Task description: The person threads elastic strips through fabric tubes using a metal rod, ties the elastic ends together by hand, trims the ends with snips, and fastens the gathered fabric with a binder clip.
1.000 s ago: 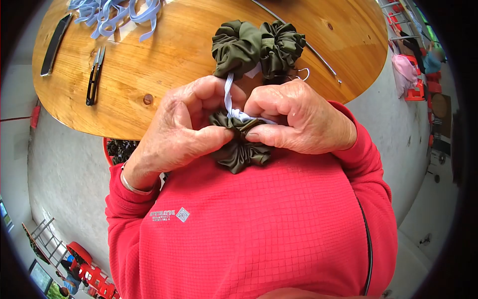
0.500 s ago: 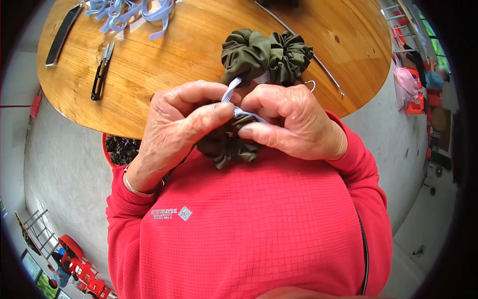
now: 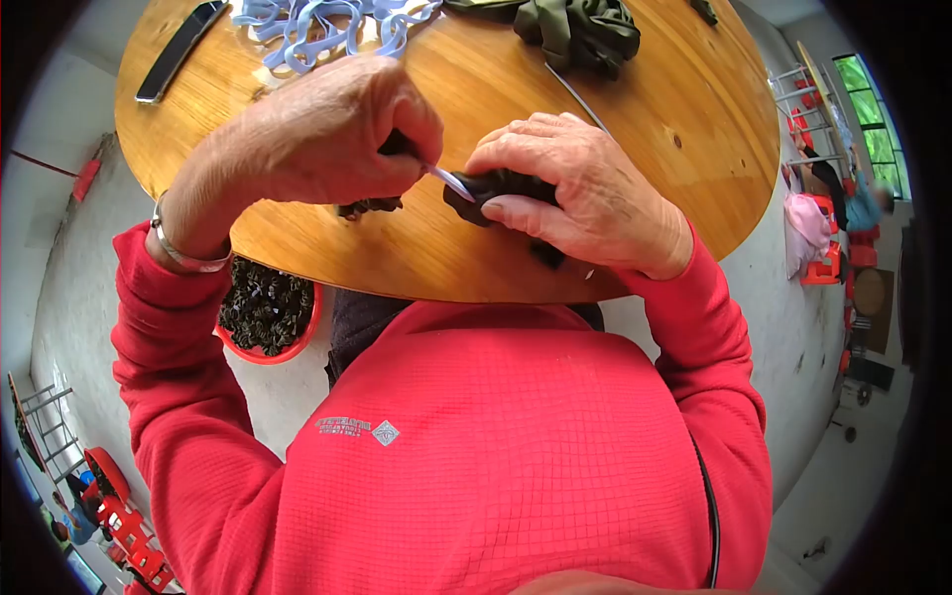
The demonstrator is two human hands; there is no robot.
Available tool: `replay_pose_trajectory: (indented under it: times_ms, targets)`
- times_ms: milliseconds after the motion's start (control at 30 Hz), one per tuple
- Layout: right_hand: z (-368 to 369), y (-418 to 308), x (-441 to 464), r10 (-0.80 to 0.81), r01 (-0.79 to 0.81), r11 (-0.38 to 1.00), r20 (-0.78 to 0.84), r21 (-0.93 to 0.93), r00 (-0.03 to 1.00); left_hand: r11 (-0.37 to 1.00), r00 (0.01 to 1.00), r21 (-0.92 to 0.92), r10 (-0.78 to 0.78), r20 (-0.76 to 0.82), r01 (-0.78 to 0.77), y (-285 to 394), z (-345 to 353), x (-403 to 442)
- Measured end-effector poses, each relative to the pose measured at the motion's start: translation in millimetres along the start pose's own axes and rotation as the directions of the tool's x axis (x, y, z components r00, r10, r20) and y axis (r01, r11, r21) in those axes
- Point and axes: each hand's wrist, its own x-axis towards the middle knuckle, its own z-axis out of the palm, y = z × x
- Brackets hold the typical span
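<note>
My left hand [image 3: 347,134] is closed in a fist on the left, with dark green fabric showing between its fingers and below it. A pale blue elastic band [image 3: 451,182] stretches from this fist to the bunched green fabric [image 3: 474,195] in my right hand [image 3: 585,193]. The right fingers and thumb are wrapped round that fabric, just above the table's near part. How the band is fixed inside the fabric is hidden.
On the wooden table [image 3: 694,119] lie blue elastic strips [image 3: 342,30], a black strip-like object [image 3: 180,52], a heap of green fabric [image 3: 580,32] and a thin metal rod [image 3: 577,99]. A red basin [image 3: 268,309] of dark pieces stands below the table's left edge. People are in the background.
My hands have parted and risen over the table, the left going up and left. The band now stretches between them. The pair of scrunchies behind the hands no longer shows there.
</note>
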Motion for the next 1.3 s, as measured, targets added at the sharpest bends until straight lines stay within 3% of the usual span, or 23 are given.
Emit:
replay_pose_trajectory:
  times_ms: [33, 133, 233, 267, 367, 467, 500, 567, 600, 700, 733, 867, 967, 1000, 1200, 1300]
  targets:
    - [2, 3, 2, -0.003, 0.003, 1.0, -0.036, -0.008, 0.999, 0.997, 0.999, 0.069, 0.041, -0.001, -0.041, -2, -4, 2]
    - [-1, 3, 7, 0.086, -0.086, 0.996, 0.027, 0.019, 0.996, 0.907, 0.898, 0.363, 0.329, -0.291, -0.214, -17, 8, 9]
    - [6, 3, 8, 0.145, -0.142, 0.984, -0.024, 0.111, 0.989, 0.919, 0.643, 0.394, 0.308, -0.701, -0.009, 5, 36, 0]
    - [6, 3, 7, 0.166, -0.162, 0.979, -0.018, 0.126, 0.986, 0.94, 0.572, 0.34, 0.279, -0.771, 0.0, 7, 48, -7]
    - [5, 1, 7, 0.207, -0.205, 0.968, 0.0, 0.148, 0.978, 0.997, 0.513, 0.023, 0.057, -0.856, -0.074, 20, 70, -30]
    - [6, 0, 9, 0.211, -0.21, 0.968, 0.004, 0.139, 0.977, 0.973, 0.331, 0.218, 0.232, -0.915, -0.079, 20, 77, -38]
    - [7, 1, 10, 0.215, -0.212, 0.968, -0.006, 0.137, 0.977, 0.977, 0.374, 0.172, 0.208, -0.904, -0.128, 21, 79, -41]
    - [6, 2, 10, 0.218, -0.213, 0.967, -0.02, 0.142, 0.976, 0.975, 0.606, 0.031, 0.163, -0.778, -0.222, 24, 84, -48]
    - [6, 2, 9, 0.218, -0.213, 0.966, -0.022, 0.149, 0.976, 0.983, 0.701, -0.047, 0.091, -0.707, -0.175, 24, 87, -48]
    - [8, 0, 8, 0.211, -0.205, 0.968, -0.026, 0.145, 0.977, 0.884, 0.788, -0.466, -0.256, -0.56, -0.044, 11, 104, -40]
    - [8, -1, 8, 0.205, -0.199, 0.97, -0.028, 0.139, 0.978, 0.842, 0.752, -0.531, -0.293, -0.591, -0.09, 8, 107, -37]
    - [11, -4, 13, 0.179, -0.175, 0.973, -0.01, 0.152, 0.984, 0.645, 0.758, -0.745, -0.398, -0.516, -0.17, 7, 100, -24]
    - [11, -6, 16, 0.135, -0.133, 0.983, -0.007, 0.125, 0.991, 0.313, 0.84, -0.928, -0.431, -0.329, -0.203, -6, 94, -21]
    - [12, -6, 17, 0.139, -0.138, 0.982, -0.001, 0.127, 0.99, 0.239, 0.827, -0.947, -0.472, -0.305, -0.214, -7, 93, -18]
    - [11, -8, 23, 0.138, -0.142, 0.976, 0.033, 0.163, 0.99, 0.221, 0.804, -0.935, -0.479, -0.351, -0.276, -6, 92, -15]
    - [6, -11, 27, 0.127, -0.134, 0.982, 0.059, 0.133, 0.99, 0.185, 0.74, -0.893, -0.505, -0.445, -0.411, -7, 99, -6]
